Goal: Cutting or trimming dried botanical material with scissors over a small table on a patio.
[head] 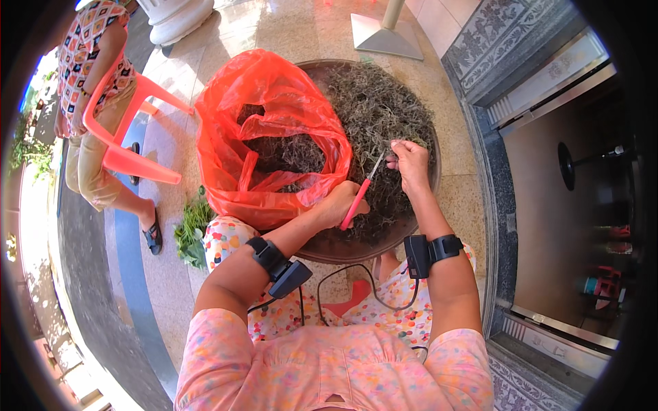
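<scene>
A pair of scissors (pixel 355 204) with pink-red handles is gripped in my left hand (pixel 339 205), its blades pointing up toward my other hand. The fingers of my right hand (pixel 411 163) are pinched on a thin sprig of dried plant close to the scissor tips; the sprig is small and partly hidden. Beneath both hands a large heap of dried, grey-green plant stems (pixel 380 103) lies on a wide round brown tray (pixel 329 253). Left of the heap, a red plastic bag (pixel 272 97) gapes, with more dark dried plant matter (pixel 295 154) inside.
A bunch of fresh green leaves (pixel 193 234) lies on the tiled floor at the left. Beyond it a person (pixel 100 97) stands by a red plastic chair (pixel 136 118). A metal post base (pixel 386 38) stands behind the tray, and a doorway with a stone sill (pixel 496 221) runs along the right.
</scene>
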The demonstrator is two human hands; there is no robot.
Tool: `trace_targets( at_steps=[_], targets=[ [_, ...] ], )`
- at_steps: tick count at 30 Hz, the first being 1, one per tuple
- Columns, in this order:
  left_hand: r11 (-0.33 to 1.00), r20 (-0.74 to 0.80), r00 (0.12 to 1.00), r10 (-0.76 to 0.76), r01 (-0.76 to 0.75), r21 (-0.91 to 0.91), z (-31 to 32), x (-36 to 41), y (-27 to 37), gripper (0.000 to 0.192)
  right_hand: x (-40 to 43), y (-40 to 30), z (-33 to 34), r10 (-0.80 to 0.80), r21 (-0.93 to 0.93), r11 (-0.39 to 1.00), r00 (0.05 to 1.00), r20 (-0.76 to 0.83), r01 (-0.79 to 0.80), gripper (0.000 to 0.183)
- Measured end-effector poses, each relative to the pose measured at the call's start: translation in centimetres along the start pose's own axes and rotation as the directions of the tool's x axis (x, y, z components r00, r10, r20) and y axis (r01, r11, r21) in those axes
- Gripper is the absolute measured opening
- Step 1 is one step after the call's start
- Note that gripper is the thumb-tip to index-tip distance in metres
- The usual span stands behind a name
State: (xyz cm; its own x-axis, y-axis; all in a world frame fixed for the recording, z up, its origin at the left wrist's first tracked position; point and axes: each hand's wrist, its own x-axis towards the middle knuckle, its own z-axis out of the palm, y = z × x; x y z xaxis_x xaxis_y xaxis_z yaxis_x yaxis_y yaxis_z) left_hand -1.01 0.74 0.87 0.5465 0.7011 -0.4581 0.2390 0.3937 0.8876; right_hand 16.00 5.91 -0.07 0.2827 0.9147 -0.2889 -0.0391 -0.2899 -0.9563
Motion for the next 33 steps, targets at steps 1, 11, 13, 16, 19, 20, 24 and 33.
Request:
trace_targets(
  at_steps=[1, 11, 13, 16, 19, 20, 24, 33],
  targets=[
    [1.000, 0.008, 1.000, -0.001, 0.001, -0.019, 0.0, 0.1, -0.2, 0.015, 0.0, 0.0, 0.1, 0.001, 0.000, 1.000, 1.000, 0.001, -0.001, 0.017],
    [0.998, 0.010, 0.998, -0.063, 0.063, -0.010, -0.5, -0.1, -0.1, 0.012, 0.7, 0.6, -0.5, 0.014, 0.070, 0.997, 0.998, -0.065, -0.010, 0.016],
    [0.999, 0.025, 0.999, -0.045, 0.045, -0.011, -0.9, -0.3, 0.0, 0.013, 0.8, 0.6, -0.5, 0.014, 0.071, 0.997, 0.997, -0.077, -0.009, 0.019],
    [1.000, 0.038, 0.999, -0.012, 0.013, -0.025, -1.6, -0.8, 1.0, 0.013, 0.7, 0.4, -0.4, 0.012, 0.084, 0.996, 0.992, -0.128, -0.002, 0.026],
    [0.999, 0.002, 1.000, 0.011, -0.011, -0.051, -2.4, -0.9, 1.6, 0.012, 0.9, 0.4, -0.3, 0.017, 0.091, 0.996, 0.986, -0.168, -0.002, 0.033],
    [0.998, -0.032, 0.999, 0.019, -0.021, -0.063, -2.6, -0.9, 1.7, 0.011, 1.1, 0.8, -0.2, -0.004, 0.072, 0.997, 0.983, -0.182, 0.017, 0.032],
    [0.997, -0.081, 0.995, 0.051, -0.055, -0.056, -2.8, -0.6, 1.7, 0.012, 1.9, 1.7, -0.8, -0.078, -0.114, 0.992, 0.983, -0.168, 0.059, 0.030],
    [0.975, -0.144, 0.987, 0.067, -0.095, -0.201, -3.2, -0.3, 1.4, 0.009, 0.1, 0.9, 0.4, -0.451, -0.758, 0.552, 0.889, 0.079, 0.347, 0.054]
  ],
)
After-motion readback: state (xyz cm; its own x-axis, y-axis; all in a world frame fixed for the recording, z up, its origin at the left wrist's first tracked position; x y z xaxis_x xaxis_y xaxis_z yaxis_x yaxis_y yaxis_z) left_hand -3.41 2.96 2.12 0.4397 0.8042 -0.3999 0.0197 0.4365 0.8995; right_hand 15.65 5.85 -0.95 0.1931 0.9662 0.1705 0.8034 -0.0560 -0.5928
